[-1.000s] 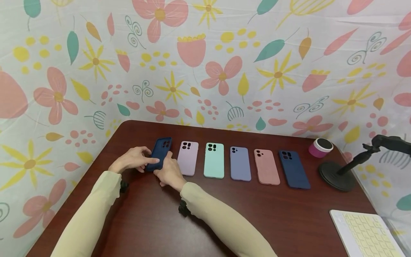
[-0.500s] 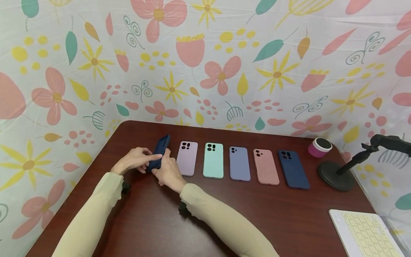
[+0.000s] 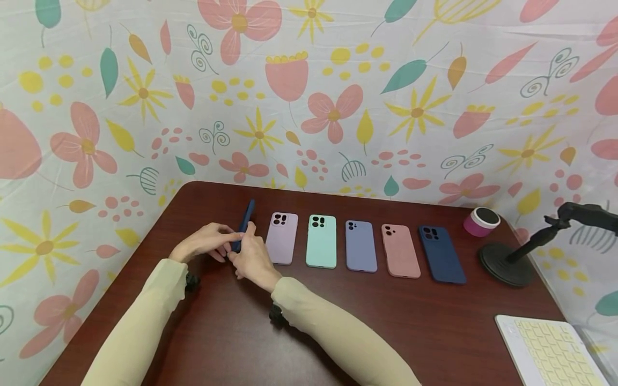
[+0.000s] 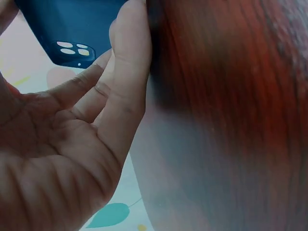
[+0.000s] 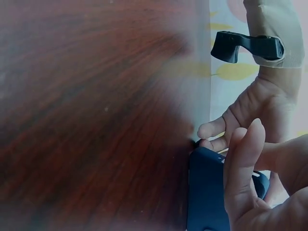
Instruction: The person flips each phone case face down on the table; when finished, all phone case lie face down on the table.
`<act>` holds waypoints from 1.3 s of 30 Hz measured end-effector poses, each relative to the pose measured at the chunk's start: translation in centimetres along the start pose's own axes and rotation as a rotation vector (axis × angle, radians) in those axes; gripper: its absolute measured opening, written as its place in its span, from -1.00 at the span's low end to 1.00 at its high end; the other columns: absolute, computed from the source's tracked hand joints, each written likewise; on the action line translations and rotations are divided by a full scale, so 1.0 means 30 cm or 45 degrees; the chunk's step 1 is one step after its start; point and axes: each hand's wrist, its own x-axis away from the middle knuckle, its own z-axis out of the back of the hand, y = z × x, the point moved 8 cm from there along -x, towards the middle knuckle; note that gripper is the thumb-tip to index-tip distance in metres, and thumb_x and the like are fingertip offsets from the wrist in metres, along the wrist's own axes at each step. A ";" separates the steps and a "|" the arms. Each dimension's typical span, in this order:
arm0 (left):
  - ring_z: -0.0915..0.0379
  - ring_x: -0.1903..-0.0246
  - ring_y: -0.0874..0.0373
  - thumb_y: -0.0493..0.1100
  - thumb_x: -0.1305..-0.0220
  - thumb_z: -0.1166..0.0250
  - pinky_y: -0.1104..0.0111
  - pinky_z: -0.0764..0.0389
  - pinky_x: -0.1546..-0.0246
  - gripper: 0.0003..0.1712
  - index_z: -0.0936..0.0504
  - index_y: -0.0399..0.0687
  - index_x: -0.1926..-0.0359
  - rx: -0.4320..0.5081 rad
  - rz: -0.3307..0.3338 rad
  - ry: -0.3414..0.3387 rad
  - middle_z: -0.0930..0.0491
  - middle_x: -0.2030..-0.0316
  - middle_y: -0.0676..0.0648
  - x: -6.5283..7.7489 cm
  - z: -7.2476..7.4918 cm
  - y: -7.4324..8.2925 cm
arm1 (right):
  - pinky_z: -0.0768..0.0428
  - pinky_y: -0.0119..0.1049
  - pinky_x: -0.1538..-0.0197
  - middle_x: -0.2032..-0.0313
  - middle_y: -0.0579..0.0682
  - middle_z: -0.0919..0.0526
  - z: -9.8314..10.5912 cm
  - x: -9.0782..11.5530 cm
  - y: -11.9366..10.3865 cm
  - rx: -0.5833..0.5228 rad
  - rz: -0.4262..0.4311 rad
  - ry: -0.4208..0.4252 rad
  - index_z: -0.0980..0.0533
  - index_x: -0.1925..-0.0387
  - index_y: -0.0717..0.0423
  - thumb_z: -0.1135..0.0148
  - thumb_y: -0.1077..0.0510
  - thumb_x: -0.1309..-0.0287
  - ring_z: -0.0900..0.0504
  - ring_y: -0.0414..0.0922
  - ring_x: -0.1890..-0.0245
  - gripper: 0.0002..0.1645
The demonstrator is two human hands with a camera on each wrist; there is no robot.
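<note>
A dark blue phone case [image 3: 245, 217] stands up on its long edge at the left of the table, its narrow side toward the head camera. My left hand [image 3: 207, 241] holds it near its lower end, thumb reaching across toward the other hand. From the right side, my right hand [image 3: 255, 256] grips the same case. In the left wrist view the case [image 4: 94, 24] shows its hollow inside and camera cutouts beyond the fingers of my left hand [image 4: 91, 115]. The right wrist view has the case [image 5: 207, 187] close to the tabletop, with fingers of both hands at it.
To the right lie a lilac case [image 3: 282, 238], a mint case [image 3: 321, 241], a periwinkle case [image 3: 360, 245], a pink case [image 3: 401, 251] and another dark blue case [image 3: 442, 254]. Beyond are a pink-and-white round jar [image 3: 478, 225], a black stand [image 3: 507, 264] and a white keyboard [image 3: 550, 348].
The held dark blue case has turned from lying tilted, inside facing up, to standing on its long edge. Both hands stay in nearly the same place; the row of cases is unchanged.
</note>
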 end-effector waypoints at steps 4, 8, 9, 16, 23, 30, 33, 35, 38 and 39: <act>-0.80 0.33 0.15 0.20 -0.57 -0.27 0.17 -0.89 0.15 -0.20 -0.52 -0.49 -0.36 0.091 0.003 -0.020 -0.81 0.28 -0.16 -0.002 0.004 -0.017 | -0.65 -0.31 0.67 0.51 0.14 -0.72 -0.009 -0.008 0.003 -0.043 0.004 -0.024 0.05 -0.73 0.20 -0.46 0.27 -0.39 -0.61 -0.15 0.84 0.13; -0.84 0.28 0.10 0.17 -0.58 -0.26 0.16 -0.89 0.10 -0.24 -0.54 -0.48 -0.36 0.163 -0.006 -0.046 -0.84 0.21 -0.19 -0.002 0.013 -0.032 | -0.68 -0.29 0.65 0.39 0.25 -0.78 -0.019 -0.021 0.012 -0.085 0.005 -0.062 0.04 -0.73 0.21 -0.46 0.28 -0.39 -0.62 -0.14 0.83 0.14; -0.84 0.27 0.09 0.15 -0.59 -0.25 0.15 -0.89 0.09 -0.25 -0.54 -0.49 -0.37 0.181 -0.011 -0.056 -0.84 0.21 -0.19 -0.001 0.017 -0.035 | -0.69 -0.28 0.64 0.36 0.27 -0.79 -0.022 -0.025 0.015 -0.092 0.002 -0.072 0.04 -0.73 0.21 -0.46 0.28 -0.38 -0.62 -0.14 0.82 0.14; -0.82 0.25 0.12 0.06 -0.61 -0.29 0.19 -0.89 0.09 -0.25 -0.43 -0.48 -0.47 0.291 -0.037 -0.038 -0.82 0.19 -0.11 0.020 0.053 -0.048 | -0.70 -0.27 0.62 0.57 0.13 -0.72 -0.052 -0.054 0.052 -0.150 -0.064 -0.178 0.00 -0.71 0.27 -0.50 0.25 -0.36 -0.58 -0.19 0.84 0.13; -0.69 0.38 0.13 -0.13 -0.50 -0.45 0.20 -0.87 0.20 -0.37 -0.49 -0.37 -0.41 0.299 -0.119 0.176 -0.77 0.31 -0.06 0.074 0.129 -0.038 | -0.71 -0.27 0.61 0.60 0.06 -0.70 -0.072 -0.072 0.076 -0.144 -0.115 -0.227 -0.23 -0.55 0.32 -0.56 0.19 -0.33 -0.61 -0.18 0.81 -0.05; -0.68 0.43 0.15 -0.24 -0.50 -0.43 0.19 -0.88 0.24 -0.50 -0.56 -0.41 -0.32 0.288 -0.132 0.227 -0.79 0.35 -0.08 0.094 0.141 -0.041 | -0.71 -0.29 0.60 0.59 0.07 -0.71 -0.068 -0.074 0.083 -0.101 -0.125 -0.231 -0.22 -0.57 0.36 -0.54 0.18 -0.35 -0.62 -0.19 0.81 -0.04; -0.68 0.43 0.17 -0.28 -0.51 -0.39 0.22 -0.87 0.26 -0.51 -0.54 -0.45 -0.33 0.297 -0.121 0.220 -0.78 0.37 -0.08 0.096 0.137 -0.052 | -0.72 -0.29 0.59 0.59 0.07 -0.72 -0.068 -0.073 0.086 -0.097 -0.129 -0.233 -0.11 -0.66 0.35 -0.53 0.18 -0.36 -0.62 -0.19 0.81 0.07; -0.69 0.44 0.17 -0.30 -0.51 -0.38 0.23 -0.87 0.26 -0.51 -0.53 -0.45 -0.34 0.316 -0.111 0.221 -0.77 0.37 -0.06 0.095 0.135 -0.058 | -0.72 -0.29 0.59 0.60 0.07 -0.71 -0.068 -0.073 0.087 -0.096 -0.127 -0.230 -0.07 -0.68 0.36 -0.52 0.18 -0.37 -0.61 -0.20 0.81 0.10; -0.70 0.44 0.18 -0.29 -0.52 -0.38 0.23 -0.87 0.25 -0.47 -0.51 -0.46 -0.38 0.325 -0.116 0.209 -0.77 0.38 -0.05 0.092 0.132 -0.060 | -0.71 -0.30 0.59 0.62 0.06 -0.71 -0.066 -0.073 0.087 -0.087 -0.124 -0.222 -0.05 -0.69 0.37 -0.51 0.18 -0.38 -0.60 -0.21 0.82 0.11; -0.70 0.44 0.18 -0.29 -0.51 -0.39 0.23 -0.87 0.25 -0.46 -0.51 -0.45 -0.39 0.329 -0.111 0.207 -0.77 0.38 -0.04 0.091 0.130 -0.061 | -0.71 -0.30 0.59 0.62 0.06 -0.71 -0.066 -0.073 0.088 -0.085 -0.124 -0.220 -0.04 -0.69 0.37 -0.51 0.18 -0.38 -0.60 -0.21 0.82 0.11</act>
